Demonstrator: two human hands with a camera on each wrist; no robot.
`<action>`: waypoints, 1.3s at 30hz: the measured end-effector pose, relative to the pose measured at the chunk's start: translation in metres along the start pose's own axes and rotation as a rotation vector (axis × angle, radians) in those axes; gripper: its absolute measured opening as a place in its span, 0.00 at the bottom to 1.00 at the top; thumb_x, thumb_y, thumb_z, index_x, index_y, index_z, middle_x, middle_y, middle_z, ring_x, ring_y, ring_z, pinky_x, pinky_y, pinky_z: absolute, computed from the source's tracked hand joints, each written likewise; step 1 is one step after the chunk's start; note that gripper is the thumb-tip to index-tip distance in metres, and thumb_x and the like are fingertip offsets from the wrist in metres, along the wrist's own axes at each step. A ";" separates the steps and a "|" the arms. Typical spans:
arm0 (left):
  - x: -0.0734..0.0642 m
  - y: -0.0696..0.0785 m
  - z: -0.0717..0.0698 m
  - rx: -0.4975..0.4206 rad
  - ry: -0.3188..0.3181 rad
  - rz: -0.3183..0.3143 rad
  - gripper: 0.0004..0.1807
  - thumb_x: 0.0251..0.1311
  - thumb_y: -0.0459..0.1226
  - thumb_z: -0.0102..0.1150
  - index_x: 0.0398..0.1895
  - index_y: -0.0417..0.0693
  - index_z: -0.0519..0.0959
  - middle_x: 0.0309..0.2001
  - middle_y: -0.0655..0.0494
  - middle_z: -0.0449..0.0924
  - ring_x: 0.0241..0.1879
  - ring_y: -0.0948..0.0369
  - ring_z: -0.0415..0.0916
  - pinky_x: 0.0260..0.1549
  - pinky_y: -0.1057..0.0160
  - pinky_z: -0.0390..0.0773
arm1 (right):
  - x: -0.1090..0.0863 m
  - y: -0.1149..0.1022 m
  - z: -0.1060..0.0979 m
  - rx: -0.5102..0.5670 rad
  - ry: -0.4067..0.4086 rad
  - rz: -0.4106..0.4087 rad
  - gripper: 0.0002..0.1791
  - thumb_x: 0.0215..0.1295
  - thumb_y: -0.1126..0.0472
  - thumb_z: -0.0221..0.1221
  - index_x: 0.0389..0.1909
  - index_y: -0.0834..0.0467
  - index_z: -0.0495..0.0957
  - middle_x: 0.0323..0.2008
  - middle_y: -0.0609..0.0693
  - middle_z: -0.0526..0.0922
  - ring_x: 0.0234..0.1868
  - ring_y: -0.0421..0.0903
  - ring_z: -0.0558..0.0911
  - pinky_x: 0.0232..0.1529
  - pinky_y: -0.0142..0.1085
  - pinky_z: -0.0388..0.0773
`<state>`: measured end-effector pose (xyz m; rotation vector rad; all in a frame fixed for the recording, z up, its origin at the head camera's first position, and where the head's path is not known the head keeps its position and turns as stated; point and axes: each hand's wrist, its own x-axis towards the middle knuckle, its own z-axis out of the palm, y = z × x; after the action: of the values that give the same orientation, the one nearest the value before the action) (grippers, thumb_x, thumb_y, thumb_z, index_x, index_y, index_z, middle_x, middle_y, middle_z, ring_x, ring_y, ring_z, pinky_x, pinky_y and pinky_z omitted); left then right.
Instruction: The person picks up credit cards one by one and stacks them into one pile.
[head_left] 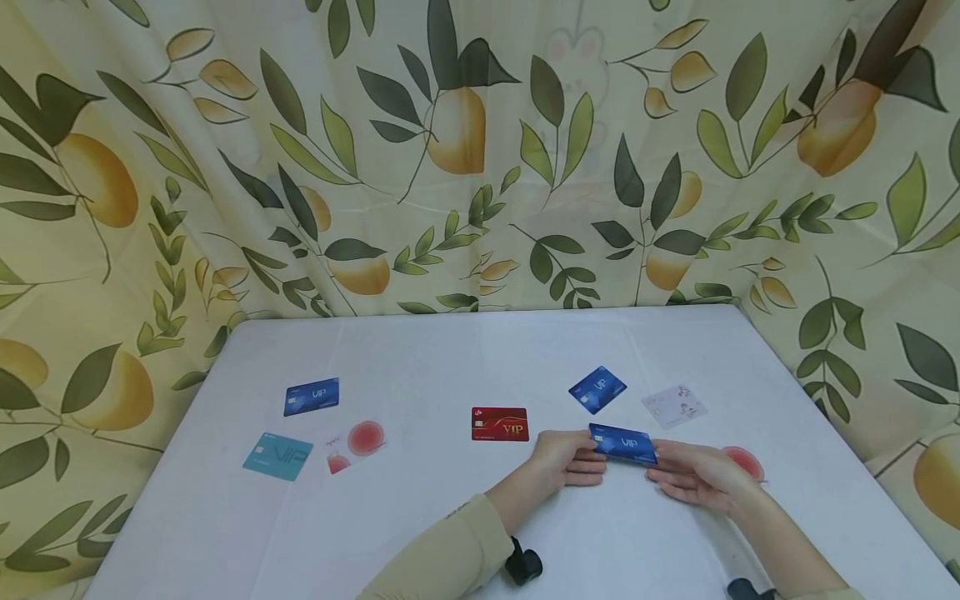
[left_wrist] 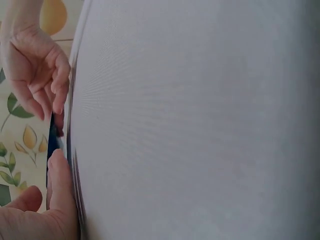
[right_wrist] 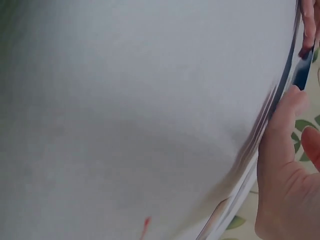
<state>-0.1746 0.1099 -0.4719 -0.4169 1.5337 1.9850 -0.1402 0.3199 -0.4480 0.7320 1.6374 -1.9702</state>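
Note:
Both hands hold a blue VIP card between them, over the right half of the table. My left hand pinches its left end, and my right hand pinches its right end. In the left wrist view only a thin dark-blue strip of the card shows between the fingers. The right wrist view likewise catches just a sliver of the card past the fingertips. Just beyond the hands lie another blue VIP card, a pale patterned card and a red VIP card.
On the left of the white-covered table lie a blue VIP card, a teal card and a clear card with red round prints. Another red round print is partly behind the right hand. A fruit-patterned curtain hangs behind.

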 end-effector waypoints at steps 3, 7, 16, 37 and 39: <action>0.000 -0.001 0.000 -0.012 0.029 0.022 0.13 0.58 0.34 0.57 0.46 0.39 0.78 0.29 0.44 0.83 0.31 0.51 0.82 0.29 0.55 0.83 | -0.001 0.000 0.003 0.025 -0.014 -0.024 0.20 0.59 0.59 0.60 0.53 0.60 0.74 0.32 0.52 0.84 0.37 0.49 0.84 0.44 0.42 0.80; 0.000 0.000 0.001 -0.007 0.076 0.052 0.14 0.56 0.33 0.59 0.46 0.40 0.79 0.28 0.46 0.83 0.29 0.52 0.83 0.26 0.57 0.83 | -0.001 0.000 0.007 0.033 -0.029 -0.064 0.10 0.60 0.60 0.60 0.42 0.54 0.79 0.32 0.52 0.84 0.36 0.49 0.84 0.42 0.40 0.80; -0.006 0.007 -0.009 0.001 0.095 0.140 0.17 0.54 0.34 0.61 0.49 0.42 0.79 0.30 0.47 0.83 0.28 0.52 0.83 0.26 0.58 0.82 | 0.002 -0.004 0.024 -0.022 0.011 -0.123 0.40 0.60 0.58 0.60 0.68 0.63 0.51 0.32 0.47 0.85 0.35 0.45 0.84 0.38 0.34 0.81; -0.011 0.025 -0.053 -0.007 0.156 0.218 0.18 0.52 0.31 0.63 0.48 0.44 0.80 0.30 0.47 0.83 0.26 0.53 0.83 0.27 0.60 0.82 | 0.009 -0.011 0.079 -0.092 0.046 -0.241 0.32 0.63 0.61 0.56 0.66 0.64 0.57 0.30 0.46 0.85 0.32 0.41 0.84 0.33 0.30 0.81; -0.011 0.025 -0.058 -0.010 0.154 0.230 0.18 0.52 0.31 0.62 0.49 0.43 0.79 0.30 0.46 0.83 0.27 0.53 0.83 0.28 0.59 0.82 | 0.011 -0.010 0.084 -0.097 0.044 -0.246 0.32 0.63 0.61 0.56 0.66 0.65 0.57 0.31 0.47 0.85 0.32 0.41 0.84 0.33 0.30 0.81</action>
<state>-0.1880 0.0476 -0.4631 -0.4219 1.7340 2.1790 -0.1635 0.2392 -0.4353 0.5632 1.9130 -2.0342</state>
